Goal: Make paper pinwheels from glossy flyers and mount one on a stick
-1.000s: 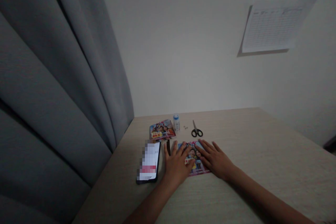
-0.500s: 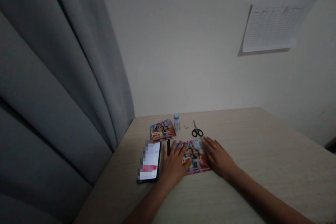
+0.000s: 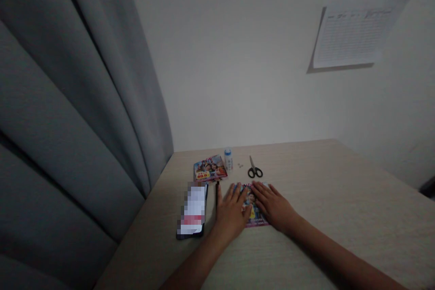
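A colourful printed leaflet point(image 3: 256, 220) lies flat on the table, largely covered by both hands. My left hand point(image 3: 233, 210) rests on its left part with the fingers spread. On its right part lies my right hand point(image 3: 274, 204), palm down with fingers stretched out. Neither hand grips anything. Just left of my left hand is a thin black strip-like object point(image 3: 217, 199), partly hidden by a finger. A phone point(image 3: 193, 208) with a lit screen lies further left.
Behind the phone is a stack of similar leaflets point(image 3: 210, 167). Beside it stands a small bottle with a blue cap point(image 3: 228, 159), with tiny bits point(image 3: 240, 166) nearby. Black-handled scissors point(image 3: 254, 170) lie beyond my hands. A grey curtain point(image 3: 84, 99) hangs along the table's left edge.
My right hand has moved left across the leaflet, closer to my left hand. My left hand has shifted slightly right, and the phone, bottle and scissors stay in place.
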Available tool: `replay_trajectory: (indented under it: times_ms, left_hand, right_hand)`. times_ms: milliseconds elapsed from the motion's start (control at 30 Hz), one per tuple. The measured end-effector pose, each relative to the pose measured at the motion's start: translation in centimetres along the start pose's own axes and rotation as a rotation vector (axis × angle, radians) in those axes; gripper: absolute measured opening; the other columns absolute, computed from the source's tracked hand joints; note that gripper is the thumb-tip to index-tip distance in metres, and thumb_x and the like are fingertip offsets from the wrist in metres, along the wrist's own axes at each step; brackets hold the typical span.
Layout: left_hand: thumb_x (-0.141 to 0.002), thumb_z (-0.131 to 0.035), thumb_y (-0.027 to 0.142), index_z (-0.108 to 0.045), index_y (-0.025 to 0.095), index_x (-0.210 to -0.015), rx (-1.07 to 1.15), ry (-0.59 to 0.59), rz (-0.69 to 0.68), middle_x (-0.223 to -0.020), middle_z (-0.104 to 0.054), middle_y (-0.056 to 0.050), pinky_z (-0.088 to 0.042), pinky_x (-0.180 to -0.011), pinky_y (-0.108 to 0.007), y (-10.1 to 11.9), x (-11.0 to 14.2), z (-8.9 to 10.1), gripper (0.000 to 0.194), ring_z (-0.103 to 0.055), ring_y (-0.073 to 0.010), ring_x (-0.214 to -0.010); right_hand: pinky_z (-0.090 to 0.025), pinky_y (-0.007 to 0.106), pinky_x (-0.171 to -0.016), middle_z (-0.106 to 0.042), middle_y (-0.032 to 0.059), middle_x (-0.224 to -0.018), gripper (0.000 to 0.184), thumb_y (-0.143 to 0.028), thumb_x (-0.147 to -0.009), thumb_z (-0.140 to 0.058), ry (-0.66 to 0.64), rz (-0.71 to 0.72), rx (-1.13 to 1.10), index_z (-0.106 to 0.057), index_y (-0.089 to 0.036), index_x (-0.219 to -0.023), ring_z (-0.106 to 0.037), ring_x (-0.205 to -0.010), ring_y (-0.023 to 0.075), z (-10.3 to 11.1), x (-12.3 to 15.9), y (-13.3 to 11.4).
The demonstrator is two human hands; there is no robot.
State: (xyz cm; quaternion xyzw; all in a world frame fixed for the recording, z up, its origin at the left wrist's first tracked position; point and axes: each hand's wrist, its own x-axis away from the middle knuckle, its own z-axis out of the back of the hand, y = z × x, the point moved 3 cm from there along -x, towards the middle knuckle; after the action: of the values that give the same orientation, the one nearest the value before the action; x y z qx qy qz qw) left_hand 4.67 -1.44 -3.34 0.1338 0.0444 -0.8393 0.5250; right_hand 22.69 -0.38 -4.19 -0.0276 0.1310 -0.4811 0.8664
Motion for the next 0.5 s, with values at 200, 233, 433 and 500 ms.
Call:
replay_trajectory:
  times_ms: [200,233,433,500]
  left_hand:
    - [-0.096,-0.037,0.062,-0.045,0.038,-0.148,0.022,0.011,0.102,-0.159,-0.038,-0.005,0.006,-0.117,-0.068,-0.1,0.3,0.7,0.058,-0.027,-0.0318,-0.149]
    - [-0.095,-0.037,0.064,-0.045,0.038,-0.147,0.032,0.006,0.113,-0.159,-0.038,-0.005,0.007,-0.117,-0.068,-0.1,0.4,0.8,0.059,-0.026,-0.0317,-0.149]
    - [-0.094,-0.039,0.064,-0.046,0.034,-0.148,0.006,0.008,0.17,-0.162,-0.032,-0.008,0.01,-0.117,-0.067,-0.2,0.6,0.9,0.062,-0.023,-0.0324,-0.15]
    - [-0.094,-0.038,0.063,-0.046,0.032,-0.148,-0.005,-0.001,0.182,-0.162,-0.031,-0.008,0.01,-0.117,-0.067,-0.2,0.6,0.8,0.062,-0.022,-0.0321,-0.151]
  right_hand:
    - [-0.022,0.053,-0.122,-0.032,0.0057,-0.16,0.056,-0.045,-0.103,-0.03,0.01,-0.099,0.001,-0.027,-0.026,-0.157,-0.032,-0.148,0.0207,0.9,0.9,0.5]
    - [-0.021,0.053,-0.122,-0.033,0.0061,-0.16,0.057,-0.046,-0.103,-0.031,0.016,-0.111,0.0,-0.027,-0.026,-0.156,-0.033,-0.148,0.0209,0.9,1.1,0.6]
    - [-0.018,0.053,-0.123,-0.033,0.0073,-0.16,0.06,-0.046,-0.101,-0.034,0.038,-0.129,0.007,-0.027,-0.025,-0.157,-0.032,-0.148,0.0218,0.5,1.5,0.7]
    - [-0.017,0.053,-0.123,-0.032,0.0074,-0.161,0.06,-0.046,-0.102,-0.033,0.03,-0.132,0.0,-0.026,-0.024,-0.157,-0.032,-0.148,0.0216,0.4,1.5,0.8]
